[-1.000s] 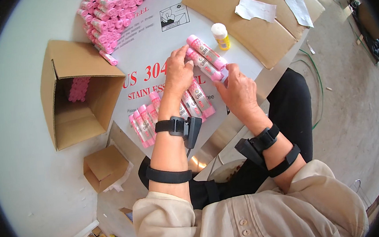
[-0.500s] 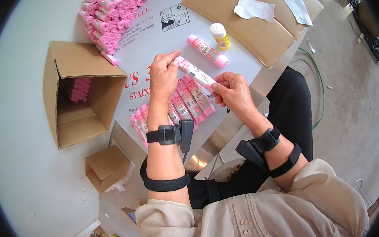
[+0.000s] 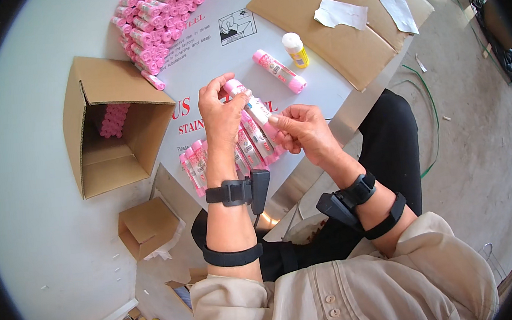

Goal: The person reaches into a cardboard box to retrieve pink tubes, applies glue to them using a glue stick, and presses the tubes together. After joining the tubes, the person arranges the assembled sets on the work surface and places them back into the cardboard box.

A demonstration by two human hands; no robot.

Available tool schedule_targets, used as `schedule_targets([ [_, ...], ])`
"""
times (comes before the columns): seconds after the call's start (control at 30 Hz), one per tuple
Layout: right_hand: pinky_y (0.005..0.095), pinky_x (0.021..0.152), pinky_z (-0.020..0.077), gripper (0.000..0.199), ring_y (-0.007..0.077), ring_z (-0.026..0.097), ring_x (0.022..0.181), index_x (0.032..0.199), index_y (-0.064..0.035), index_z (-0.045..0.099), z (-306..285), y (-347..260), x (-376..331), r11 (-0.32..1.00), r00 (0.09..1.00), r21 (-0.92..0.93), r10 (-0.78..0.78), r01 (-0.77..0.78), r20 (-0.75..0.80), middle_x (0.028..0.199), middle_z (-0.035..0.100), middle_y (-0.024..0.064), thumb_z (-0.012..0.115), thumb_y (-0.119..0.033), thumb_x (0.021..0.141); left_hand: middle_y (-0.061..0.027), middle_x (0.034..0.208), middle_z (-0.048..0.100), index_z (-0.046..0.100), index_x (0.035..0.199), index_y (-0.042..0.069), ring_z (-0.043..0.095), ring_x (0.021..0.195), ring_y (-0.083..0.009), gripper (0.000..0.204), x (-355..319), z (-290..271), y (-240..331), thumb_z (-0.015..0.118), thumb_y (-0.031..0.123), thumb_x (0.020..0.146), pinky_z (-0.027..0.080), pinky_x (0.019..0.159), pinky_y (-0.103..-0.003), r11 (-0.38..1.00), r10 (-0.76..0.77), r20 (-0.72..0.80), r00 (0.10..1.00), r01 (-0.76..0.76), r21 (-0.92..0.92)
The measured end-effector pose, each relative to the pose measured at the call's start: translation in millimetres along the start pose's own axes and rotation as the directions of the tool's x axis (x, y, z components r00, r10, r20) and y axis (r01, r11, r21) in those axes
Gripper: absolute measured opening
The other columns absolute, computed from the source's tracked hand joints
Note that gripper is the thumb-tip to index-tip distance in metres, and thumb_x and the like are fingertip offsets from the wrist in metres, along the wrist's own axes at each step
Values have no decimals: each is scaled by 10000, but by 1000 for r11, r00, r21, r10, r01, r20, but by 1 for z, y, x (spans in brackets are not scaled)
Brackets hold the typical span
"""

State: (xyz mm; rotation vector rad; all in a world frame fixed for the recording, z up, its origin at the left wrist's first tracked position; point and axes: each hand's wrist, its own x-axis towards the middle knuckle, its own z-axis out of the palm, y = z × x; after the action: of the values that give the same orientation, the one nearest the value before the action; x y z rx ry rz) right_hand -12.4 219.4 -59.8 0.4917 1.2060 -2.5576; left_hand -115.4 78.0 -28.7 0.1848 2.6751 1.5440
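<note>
Both hands, left hand (image 3: pixel 221 111) and right hand (image 3: pixel 302 131), pinch one pink tube (image 3: pixel 251 103) in closed fingers; its long axis slants from upper left to lower right.

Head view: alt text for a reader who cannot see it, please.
Both hands, left hand and right hand, hold one pink tube above a row of pink tubes on a white table; an open cardboard box stands left.
</note>
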Motion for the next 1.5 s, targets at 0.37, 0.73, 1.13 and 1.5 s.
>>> schedule_targets([
  [0.37, 209, 414, 383, 262, 64, 496, 478, 748, -6, 585, 13, -2, -10, 994, 988, -68, -74, 84, 132, 593, 576, 35, 660, -234, 852, -84, 891, 616, 503, 1196, -65, 563, 736, -96, 419, -31, 9, 20, 654, 92, 838, 477, 634, -240, 898, -119, 37, 992, 123, -423],
  [0.73, 210, 447, 402, 231, 65, 511, 498, 812, 3, 639, 19, -2, -15, 986, 973, -118, -92, 119, 213, 626, 592, 20, 614, -216, 882, -58, 840, 612, 543, 1178, -58, 528, 687, -66, 404, -42, -2, 32, 652, 171, 863, 436, 574, -217, 955, -84, 46, 995, 93, -280],
  [1.13, 267, 500, 492, 138, 125, 604, 522, 817, 78, 630, 30, -4, -24, 905, 962, -335, -219, 263, 162, 603, 619, 90, 552, -32, 786, -44, 863, 599, 502, 1236, -49, 513, 716, -58, 462, -44, 0, 28, 665, 138, 846, 428, 599, -207, 999, 52, -60, 997, -52, -13],
  [1.5, 203, 444, 407, 139, 79, 579, 524, 855, 54, 634, 30, -1, -24, 947, 974, -246, -173, 206, 148, 614, 589, 35, 538, -46, 841, -29, 874, 591, 515, 1240, -27, 512, 714, -52, 452, -45, -2, 31, 661, 138, 846, 422, 597, -192, 970, -127, -7, 992, 122, -209],
])
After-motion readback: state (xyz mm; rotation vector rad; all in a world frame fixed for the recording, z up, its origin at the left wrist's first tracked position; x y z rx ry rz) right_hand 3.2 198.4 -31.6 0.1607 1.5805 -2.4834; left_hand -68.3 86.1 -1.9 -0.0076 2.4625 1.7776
